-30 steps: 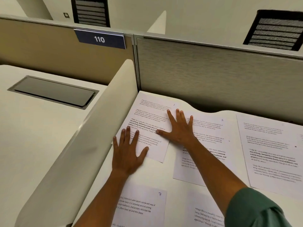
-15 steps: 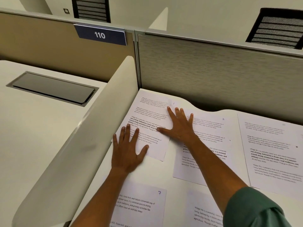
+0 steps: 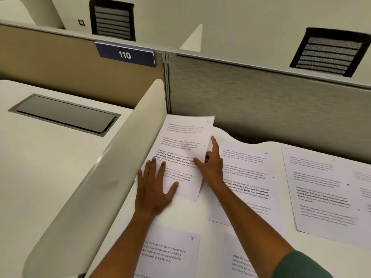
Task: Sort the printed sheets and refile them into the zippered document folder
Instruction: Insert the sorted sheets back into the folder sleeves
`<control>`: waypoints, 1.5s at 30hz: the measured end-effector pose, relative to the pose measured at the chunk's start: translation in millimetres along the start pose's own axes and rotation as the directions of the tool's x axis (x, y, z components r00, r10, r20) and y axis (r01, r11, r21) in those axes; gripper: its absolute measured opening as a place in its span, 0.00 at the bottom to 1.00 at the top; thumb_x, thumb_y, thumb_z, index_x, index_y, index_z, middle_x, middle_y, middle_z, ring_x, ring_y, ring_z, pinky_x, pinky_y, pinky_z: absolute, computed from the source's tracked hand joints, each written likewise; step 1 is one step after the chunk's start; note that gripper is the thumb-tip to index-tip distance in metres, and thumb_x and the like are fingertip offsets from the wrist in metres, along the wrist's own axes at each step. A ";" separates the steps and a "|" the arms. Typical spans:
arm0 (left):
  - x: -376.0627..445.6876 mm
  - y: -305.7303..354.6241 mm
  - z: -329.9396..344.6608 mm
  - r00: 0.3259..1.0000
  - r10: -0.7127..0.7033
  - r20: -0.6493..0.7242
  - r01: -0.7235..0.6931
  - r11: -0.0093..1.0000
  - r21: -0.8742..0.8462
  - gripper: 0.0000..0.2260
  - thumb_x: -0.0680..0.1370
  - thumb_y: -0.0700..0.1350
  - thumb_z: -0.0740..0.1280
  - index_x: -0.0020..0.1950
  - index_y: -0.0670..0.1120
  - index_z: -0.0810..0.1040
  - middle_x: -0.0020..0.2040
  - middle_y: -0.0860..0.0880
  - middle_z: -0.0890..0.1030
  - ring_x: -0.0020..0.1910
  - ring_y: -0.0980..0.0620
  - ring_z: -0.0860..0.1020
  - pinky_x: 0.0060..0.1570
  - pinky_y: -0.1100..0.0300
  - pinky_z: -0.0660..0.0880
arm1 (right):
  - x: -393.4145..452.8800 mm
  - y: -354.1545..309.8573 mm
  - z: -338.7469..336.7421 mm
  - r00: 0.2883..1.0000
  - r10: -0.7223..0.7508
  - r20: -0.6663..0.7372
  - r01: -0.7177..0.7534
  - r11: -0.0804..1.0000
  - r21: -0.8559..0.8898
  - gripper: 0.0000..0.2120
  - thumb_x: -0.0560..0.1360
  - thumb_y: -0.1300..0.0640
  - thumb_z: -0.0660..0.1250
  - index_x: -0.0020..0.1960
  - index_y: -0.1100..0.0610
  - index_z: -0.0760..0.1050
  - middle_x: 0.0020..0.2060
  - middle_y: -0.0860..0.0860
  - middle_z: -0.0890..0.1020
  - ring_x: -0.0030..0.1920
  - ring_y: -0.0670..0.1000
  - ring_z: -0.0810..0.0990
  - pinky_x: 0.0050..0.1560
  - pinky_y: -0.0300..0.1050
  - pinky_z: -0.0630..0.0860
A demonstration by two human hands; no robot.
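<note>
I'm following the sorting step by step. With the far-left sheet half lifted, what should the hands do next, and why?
Probably release the left hand, which lies flat on the near corner of the far-left sheet, so the right hand can lift it clear. The right thumb and fingers pinch its right edge, that edge is raised off the desk, and the pressing palm pins the rest.

The left hand (image 3: 153,187) lies flat, fingers spread, on the near corner of a white printed sheet (image 3: 184,145) beside a curved cream desk divider (image 3: 112,177). The right hand (image 3: 210,165) pinches that sheet's right edge, lifting it off the white desk (image 3: 192,215), index finger extended.
</note>
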State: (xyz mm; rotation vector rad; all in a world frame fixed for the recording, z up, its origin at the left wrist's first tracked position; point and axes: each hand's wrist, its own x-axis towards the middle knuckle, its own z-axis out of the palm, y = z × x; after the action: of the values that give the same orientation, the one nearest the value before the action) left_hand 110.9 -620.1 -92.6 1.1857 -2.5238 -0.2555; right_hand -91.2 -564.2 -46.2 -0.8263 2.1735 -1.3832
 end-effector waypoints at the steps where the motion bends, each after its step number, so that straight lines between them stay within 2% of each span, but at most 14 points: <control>1: -0.8 -0.3 -0.9 1.000 0.009 -0.008 -0.010 1.000 -0.017 0.36 0.77 0.65 0.58 0.78 0.44 0.63 0.79 0.42 0.58 0.79 0.42 0.55 0.75 0.38 0.55 | -3.3 -0.6 -0.4 1.000 0.022 -0.015 -0.021 0.999 0.046 0.46 0.72 0.56 0.76 0.79 0.46 0.50 0.46 0.53 0.80 0.42 0.46 0.78 0.43 0.33 0.74; 4: -2.4 0.1 -5.2 0.999 0.029 -0.013 -0.030 0.996 -0.084 0.35 0.78 0.65 0.56 0.76 0.43 0.65 0.79 0.42 0.59 0.78 0.42 0.58 0.74 0.38 0.58 | -8.1 -6.0 -8.5 0.998 0.056 -0.032 -0.052 0.994 0.101 0.46 0.72 0.54 0.76 0.79 0.44 0.50 0.45 0.53 0.78 0.43 0.47 0.76 0.45 0.35 0.74; 7: -9.5 10.1 -13.4 0.998 -0.058 0.002 0.057 0.972 -0.228 0.36 0.77 0.67 0.55 0.78 0.45 0.62 0.80 0.44 0.56 0.80 0.47 0.52 0.77 0.43 0.51 | -15.7 -19.9 -27.6 0.994 0.095 -0.061 -0.084 0.983 0.160 0.43 0.72 0.55 0.76 0.78 0.45 0.55 0.47 0.54 0.80 0.45 0.50 0.79 0.49 0.44 0.80; 11: -18.5 41.3 -30.9 0.965 -0.259 0.035 0.240 0.829 -0.504 0.35 0.78 0.62 0.63 0.79 0.46 0.59 0.81 0.47 0.53 0.80 0.52 0.48 0.78 0.49 0.49 | -24.5 -36.8 -59.6 0.990 0.112 -0.088 -0.085 0.960 0.267 0.25 0.72 0.56 0.76 0.66 0.51 0.73 0.50 0.48 0.83 0.46 0.47 0.84 0.47 0.45 0.83; 13: -23.7 66.1 -46.8 0.927 -0.367 0.074 0.326 0.697 -0.639 0.34 0.78 0.58 0.66 0.79 0.46 0.58 0.80 0.48 0.55 0.80 0.52 0.51 0.78 0.51 0.52 | -34.6 -44.5 -81.4 0.986 0.109 -0.122 -0.069 0.954 0.292 0.12 0.71 0.56 0.77 0.53 0.49 0.79 0.49 0.47 0.85 0.46 0.50 0.85 0.50 0.53 0.83; 15: -23.4 83.6 -50.7 0.872 -0.471 0.130 0.408 0.555 -0.725 0.35 0.77 0.55 0.69 0.79 0.46 0.59 0.79 0.46 0.60 0.78 0.49 0.58 0.75 0.55 0.57 | -38.0 -50.4 -92.7 0.982 0.127 -0.138 -0.076 0.943 0.325 0.09 0.71 0.57 0.77 0.46 0.49 0.79 0.46 0.47 0.85 0.46 0.51 0.85 0.51 0.56 0.83; 20: -35.1 143.5 -72.6 0.772 -0.547 0.323 0.487 0.183 -0.854 0.36 0.76 0.54 0.72 0.78 0.46 0.60 0.72 0.43 0.72 0.70 0.45 0.71 0.66 0.55 0.67 | -77.6 -69.6 -148.8 0.969 0.151 -0.194 -0.050 0.894 0.445 0.10 0.72 0.58 0.76 0.51 0.56 0.79 0.47 0.51 0.86 0.47 0.53 0.85 0.50 0.51 0.83; 24: -34.5 182.5 -71.1 0.713 -0.476 0.514 0.499 -0.170 -0.850 0.34 0.74 0.53 0.75 0.74 0.44 0.66 0.64 0.44 0.79 0.61 0.44 0.78 0.65 0.49 0.73 | -106.5 -71.0 -195.0 0.961 0.140 -0.240 -0.002 0.868 0.496 0.09 0.72 0.59 0.76 0.50 0.57 0.80 0.45 0.51 0.86 0.46 0.53 0.86 0.45 0.44 0.82; 27: -43.8 221.5 -74.6 0.780 -0.309 0.544 0.438 -0.351 -0.827 0.14 0.75 0.45 0.74 0.56 0.40 0.78 0.56 0.43 0.82 0.56 0.43 0.81 0.55 0.50 0.80 | -130.6 -65.0 -235.2 0.946 0.152 -0.286 0.022 0.852 0.524 0.08 0.72 0.60 0.76 0.50 0.57 0.80 0.45 0.51 0.86 0.44 0.50 0.85 0.43 0.41 0.81; 29: -54.9 248.0 -79.2 0.793 -0.247 0.556 0.446 -0.386 -0.807 0.05 0.76 0.40 0.72 0.46 0.40 0.77 0.51 0.41 0.82 0.54 0.42 0.81 0.50 0.52 0.82 | -146.1 -58.7 -260.2 0.934 0.158 -0.319 0.043 0.839 0.543 0.08 0.72 0.60 0.76 0.49 0.56 0.80 0.44 0.50 0.86 0.43 0.49 0.85 0.43 0.41 0.82; 32: -81.2 288.1 -84.4 0.798 -0.200 0.568 0.483 -0.350 -0.802 0.04 0.77 0.35 0.70 0.44 0.40 0.77 0.47 0.41 0.81 0.50 0.43 0.80 0.43 0.56 0.83 | -176.3 -43.8 -299.9 0.920 0.163 -0.357 0.074 0.820 0.567 0.07 0.72 0.61 0.75 0.49 0.57 0.80 0.44 0.51 0.86 0.43 0.48 0.84 0.42 0.40 0.80; 37: -128.5 350.9 -85.6 0.822 -0.124 0.556 0.499 -0.314 -0.808 0.04 0.77 0.33 0.69 0.50 0.40 0.80 0.50 0.42 0.83 0.50 0.44 0.82 0.47 0.53 0.82 | -230.0 -14.7 -371.3 0.927 0.178 -0.330 0.065 0.790 0.609 0.08 0.72 0.62 0.75 0.51 0.59 0.80 0.47 0.56 0.86 0.49 0.55 0.84 0.54 0.53 0.81; 42: -181.2 416.7 -89.0 0.838 -0.035 0.544 0.523 -0.230 -0.821 0.09 0.77 0.33 0.68 0.57 0.39 0.79 0.53 0.42 0.83 0.52 0.43 0.82 0.54 0.48 0.80 | -295.8 19.9 -454.2 0.904 0.229 -0.360 0.080 0.738 0.671 0.08 0.73 0.67 0.73 0.51 0.58 0.79 0.48 0.55 0.85 0.46 0.52 0.84 0.42 0.41 0.80; 45: -210.3 451.0 -86.8 0.846 0.014 0.533 0.528 -0.169 -0.832 0.09 0.78 0.33 0.67 0.57 0.38 0.78 0.52 0.42 0.83 0.51 0.43 0.82 0.51 0.52 0.82 | -336.2 42.5 -510.2 0.865 0.267 -0.424 0.120 0.711 0.692 0.09 0.73 0.68 0.73 0.50 0.58 0.78 0.44 0.54 0.85 0.46 0.54 0.83 0.45 0.47 0.80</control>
State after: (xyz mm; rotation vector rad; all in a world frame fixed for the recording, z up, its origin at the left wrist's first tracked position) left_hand -52.0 -172.6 76.2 0.8279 -1.1749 -2.2595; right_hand -181.8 13.1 137.3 -0.0676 1.6801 -2.3527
